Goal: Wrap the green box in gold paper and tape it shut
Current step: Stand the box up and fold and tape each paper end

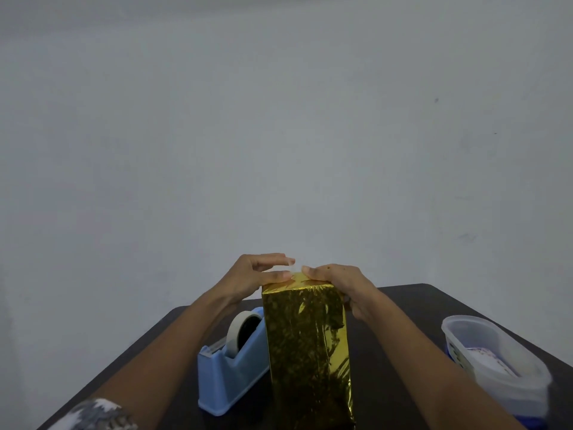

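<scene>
While I'm watching the head feed remotely, the closest thing is a patterned sleeve (93,414), bottom left. On the dark table (387,321) a blue tape dispenser (229,377) sits right beside the box (307,352), maybe touching it, hard to call from this angle. A clear tub (496,361) sits well off to the right. The box stands upright in the centre, covered in gold paper (297,321). Up top, the right hand (338,283) grips its right corner with the fingers curled round it. The left hand (257,274) has its thumb pressing on the top fold and its fingers straight. Grey wall (279,119) behind.
</scene>
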The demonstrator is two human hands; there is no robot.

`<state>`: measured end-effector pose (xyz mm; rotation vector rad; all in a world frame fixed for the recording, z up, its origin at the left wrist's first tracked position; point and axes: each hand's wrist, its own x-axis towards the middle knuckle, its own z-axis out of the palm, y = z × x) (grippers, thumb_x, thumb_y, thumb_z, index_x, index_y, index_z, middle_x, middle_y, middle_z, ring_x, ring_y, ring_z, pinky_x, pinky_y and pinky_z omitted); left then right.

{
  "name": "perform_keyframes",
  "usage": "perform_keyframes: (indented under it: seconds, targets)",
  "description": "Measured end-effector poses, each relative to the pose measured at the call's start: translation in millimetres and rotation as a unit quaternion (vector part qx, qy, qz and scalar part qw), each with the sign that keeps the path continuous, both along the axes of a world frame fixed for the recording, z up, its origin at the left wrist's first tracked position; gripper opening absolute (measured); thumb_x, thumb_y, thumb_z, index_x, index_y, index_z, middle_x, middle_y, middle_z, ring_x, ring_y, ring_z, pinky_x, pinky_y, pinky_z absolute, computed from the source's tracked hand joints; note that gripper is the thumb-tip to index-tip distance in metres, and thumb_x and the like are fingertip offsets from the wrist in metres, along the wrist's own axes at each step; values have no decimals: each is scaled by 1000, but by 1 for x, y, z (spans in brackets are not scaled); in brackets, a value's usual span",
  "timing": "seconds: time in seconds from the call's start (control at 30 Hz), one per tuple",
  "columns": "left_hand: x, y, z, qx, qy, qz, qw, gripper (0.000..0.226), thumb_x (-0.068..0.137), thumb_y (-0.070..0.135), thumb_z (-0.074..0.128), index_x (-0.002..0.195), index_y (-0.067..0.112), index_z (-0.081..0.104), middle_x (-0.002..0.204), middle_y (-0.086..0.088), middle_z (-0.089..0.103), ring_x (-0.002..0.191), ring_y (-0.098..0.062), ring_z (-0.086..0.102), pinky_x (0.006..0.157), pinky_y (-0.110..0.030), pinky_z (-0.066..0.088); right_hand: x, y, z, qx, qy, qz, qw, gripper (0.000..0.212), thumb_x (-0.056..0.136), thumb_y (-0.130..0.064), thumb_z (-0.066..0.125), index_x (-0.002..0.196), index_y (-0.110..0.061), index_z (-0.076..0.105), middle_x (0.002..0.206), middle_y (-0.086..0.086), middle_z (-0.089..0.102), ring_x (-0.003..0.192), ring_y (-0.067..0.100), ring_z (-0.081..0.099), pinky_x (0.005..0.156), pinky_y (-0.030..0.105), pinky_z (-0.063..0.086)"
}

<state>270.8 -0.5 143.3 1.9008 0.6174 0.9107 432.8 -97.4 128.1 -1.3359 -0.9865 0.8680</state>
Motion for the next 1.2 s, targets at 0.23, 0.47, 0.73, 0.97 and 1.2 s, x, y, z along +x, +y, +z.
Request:
perform_keyframes:
  seconds: [0.23, 0.47, 0.73, 0.97, 1.2]
  targets:
    - [-1, -3, 5, -63, -125, 52, 989, 32, 71, 29, 71, 99, 13, 72, 110, 7, 68, 113, -9, 55, 99, -43, 43, 0, 2, 1, -12, 3, -19, 1000, 48, 73, -33, 78, 109, -6, 63, 92, 9, 67, 78, 19, 64, 52, 23, 46]
    - [-10, -6, 22, -36, -74, 29, 996, 30, 75, 30, 71, 97, 10, 74, 113, 4, 69, 118, -10, 53, 102, -43, 42, 0, 5, 0, -19, 6, -38, 999, 50, 70, -30, 81, 109, -5, 63, 89, 7, 66, 74, 17, 63, 51, 23, 45]
    - [-2, -9, 14, -15, 23, 34, 999, 21, 71, 26, 75, 90, 15, 76, 112, 8, 68, 111, -11, 56, 101, -41, 40, 1, 8, -1, -18, 3, -34, 999, 54, 72, -30, 80, 116, -5, 60, 98, 9, 66, 84, 20, 63, 59, 26, 49]
    - [-1, -9, 14, -22, 20, 28, 999, 12, 80, 19, 70, 90, 15, 75, 105, 8, 69, 106, -10, 58, 90, -32, 44, 1, 8, -1, -13, 3, -32, 999, 53, 73, -29, 79, 117, -5, 60, 94, 7, 65, 82, 18, 61, 58, 25, 47]
    - [-6, -9, 14, 5, 74, 24, 997, 10, 78, 23, 72, 84, 17, 77, 111, 9, 66, 110, -11, 56, 100, -39, 39, 1, 7, -1, -16, 5, -33, 999, 51, 72, -29, 79, 113, -5, 61, 91, 7, 65, 76, 16, 61, 52, 24, 45]
